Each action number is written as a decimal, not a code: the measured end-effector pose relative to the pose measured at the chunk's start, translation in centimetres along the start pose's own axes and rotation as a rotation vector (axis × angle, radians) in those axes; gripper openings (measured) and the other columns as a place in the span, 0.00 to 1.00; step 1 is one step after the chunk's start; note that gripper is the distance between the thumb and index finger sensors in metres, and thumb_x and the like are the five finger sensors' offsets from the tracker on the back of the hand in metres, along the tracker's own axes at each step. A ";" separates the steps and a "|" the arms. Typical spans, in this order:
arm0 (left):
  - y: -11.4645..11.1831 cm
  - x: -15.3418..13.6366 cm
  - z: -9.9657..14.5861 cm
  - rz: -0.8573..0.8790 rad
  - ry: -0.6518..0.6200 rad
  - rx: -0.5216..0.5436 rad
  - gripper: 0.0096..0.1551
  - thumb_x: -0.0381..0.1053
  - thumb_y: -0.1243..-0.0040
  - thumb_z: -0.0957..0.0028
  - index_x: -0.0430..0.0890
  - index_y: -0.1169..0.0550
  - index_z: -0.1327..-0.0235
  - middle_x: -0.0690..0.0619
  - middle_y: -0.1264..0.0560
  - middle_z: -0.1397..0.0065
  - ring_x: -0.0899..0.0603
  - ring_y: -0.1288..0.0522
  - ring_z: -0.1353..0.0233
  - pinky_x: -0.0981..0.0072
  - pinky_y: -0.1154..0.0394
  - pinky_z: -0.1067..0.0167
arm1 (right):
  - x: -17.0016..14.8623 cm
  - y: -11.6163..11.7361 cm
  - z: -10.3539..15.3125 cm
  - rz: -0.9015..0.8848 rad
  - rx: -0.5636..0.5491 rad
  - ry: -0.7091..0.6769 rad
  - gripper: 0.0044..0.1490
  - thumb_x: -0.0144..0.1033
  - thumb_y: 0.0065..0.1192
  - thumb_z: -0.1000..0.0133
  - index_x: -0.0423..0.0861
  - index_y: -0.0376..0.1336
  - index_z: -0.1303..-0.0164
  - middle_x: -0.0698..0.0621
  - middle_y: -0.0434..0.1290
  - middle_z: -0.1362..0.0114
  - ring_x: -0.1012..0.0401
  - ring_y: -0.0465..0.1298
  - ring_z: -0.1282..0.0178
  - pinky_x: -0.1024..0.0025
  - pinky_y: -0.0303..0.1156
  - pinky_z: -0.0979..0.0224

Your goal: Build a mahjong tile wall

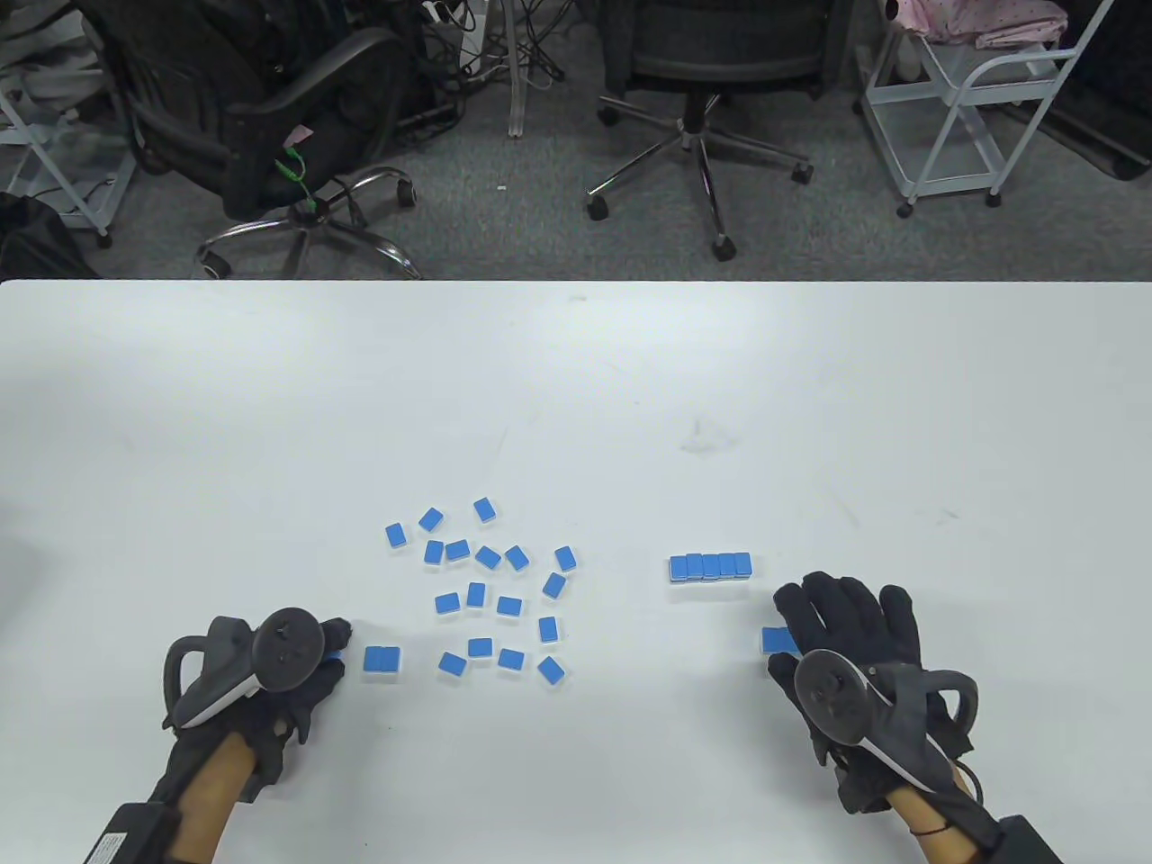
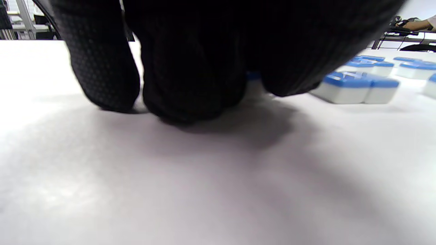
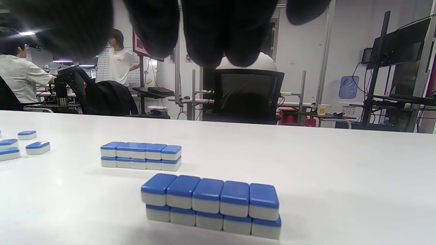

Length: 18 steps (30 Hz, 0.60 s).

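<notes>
Your right hand (image 1: 846, 648) hovers with fingers straight over a two-layer block of blue-backed white mahjong tiles (image 3: 211, 204); your left hand (image 1: 270, 675) curls, grip unclear, beside two paired tiles (image 1: 382, 660). Nudging the stack carelessly could topple its upper row.

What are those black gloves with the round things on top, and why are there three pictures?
They are a person's left hand and right hand in sensor gloves, a tracker strapped on each. One camera looks down at the table; two sit on the wrists. Loose mahjong tiles lie in the middle. Two walls, five tiles long, two high, stand on the right. The right hand hovers open over the nearer wall. The left hand's fingers touch the table, blue peeking beneath.
</notes>
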<state>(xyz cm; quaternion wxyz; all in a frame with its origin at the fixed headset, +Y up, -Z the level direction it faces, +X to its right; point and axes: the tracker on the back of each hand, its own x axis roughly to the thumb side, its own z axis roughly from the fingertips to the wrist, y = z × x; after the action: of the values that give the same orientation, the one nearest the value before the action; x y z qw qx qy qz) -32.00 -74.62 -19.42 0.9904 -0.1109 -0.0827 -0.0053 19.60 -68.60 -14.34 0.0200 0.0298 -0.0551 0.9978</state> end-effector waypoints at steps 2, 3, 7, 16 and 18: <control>-0.1 0.2 -0.1 -0.001 0.012 0.000 0.29 0.61 0.30 0.53 0.60 0.23 0.37 0.58 0.18 0.44 0.50 0.14 0.55 0.48 0.16 0.41 | 0.0 0.1 0.0 0.001 0.004 -0.002 0.43 0.59 0.59 0.58 0.58 0.57 0.30 0.50 0.62 0.18 0.48 0.62 0.18 0.37 0.47 0.17; -0.1 0.3 -0.2 -0.014 0.023 0.003 0.29 0.62 0.30 0.53 0.60 0.23 0.37 0.58 0.18 0.45 0.51 0.13 0.56 0.48 0.15 0.41 | -0.1 0.1 0.0 0.004 0.010 0.000 0.43 0.59 0.59 0.58 0.58 0.57 0.30 0.50 0.61 0.18 0.48 0.62 0.18 0.37 0.47 0.17; -0.2 0.5 -0.4 -0.028 0.022 -0.011 0.32 0.62 0.31 0.53 0.58 0.25 0.35 0.57 0.18 0.45 0.51 0.14 0.56 0.49 0.16 0.41 | -0.2 0.1 -0.1 -0.005 0.018 0.006 0.43 0.59 0.59 0.58 0.58 0.57 0.30 0.50 0.61 0.18 0.48 0.62 0.18 0.37 0.47 0.17; 0.2 -0.2 -0.3 0.051 -0.009 -0.134 0.35 0.54 0.31 0.49 0.61 0.30 0.26 0.55 0.23 0.36 0.50 0.16 0.48 0.45 0.21 0.34 | -0.2 0.2 -0.1 0.004 0.026 0.000 0.43 0.58 0.59 0.58 0.58 0.57 0.30 0.50 0.62 0.18 0.48 0.62 0.19 0.37 0.48 0.17; 0.1 -0.1 -0.3 0.032 -0.016 -0.098 0.33 0.53 0.31 0.49 0.60 0.28 0.29 0.55 0.22 0.38 0.50 0.15 0.50 0.45 0.21 0.35 | -0.2 0.1 -0.2 -0.002 0.028 0.006 0.43 0.58 0.59 0.58 0.58 0.57 0.30 0.50 0.62 0.19 0.48 0.62 0.19 0.37 0.48 0.17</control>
<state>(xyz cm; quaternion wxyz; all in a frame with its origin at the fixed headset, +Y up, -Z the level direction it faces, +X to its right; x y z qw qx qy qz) -32.02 -74.59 -19.77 0.9830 -0.1607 -0.0886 0.0075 19.83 -68.72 -14.58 0.0207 0.0272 -0.0411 0.9986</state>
